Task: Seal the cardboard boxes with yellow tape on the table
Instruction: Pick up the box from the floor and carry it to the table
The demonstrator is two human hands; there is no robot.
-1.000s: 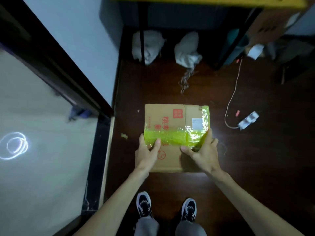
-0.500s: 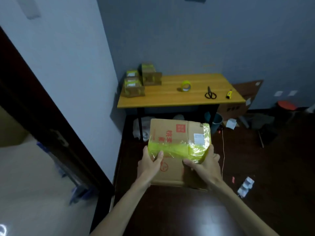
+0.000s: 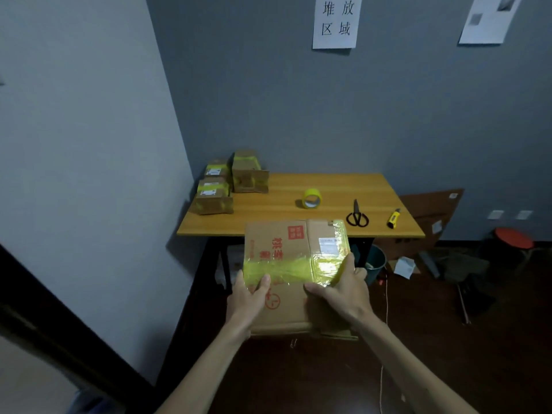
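Both hands (image 3: 248, 300) gripping taped cardboard box (image 3: 286, 243), wooden table (image 3: 268, 216) behind, tape roll (image 3: 312, 198)

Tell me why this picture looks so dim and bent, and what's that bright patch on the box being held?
Head view: the room is dimly lit; the wide-angle lens makes the wall corner lean; the bright patch is glare off the glossy yellow tape on the cardboard box, beside the right hand; the table throws a dark shadow on the left wall.

Single head cam looks fwd & down twd table (image 3: 343, 186), mid-range.
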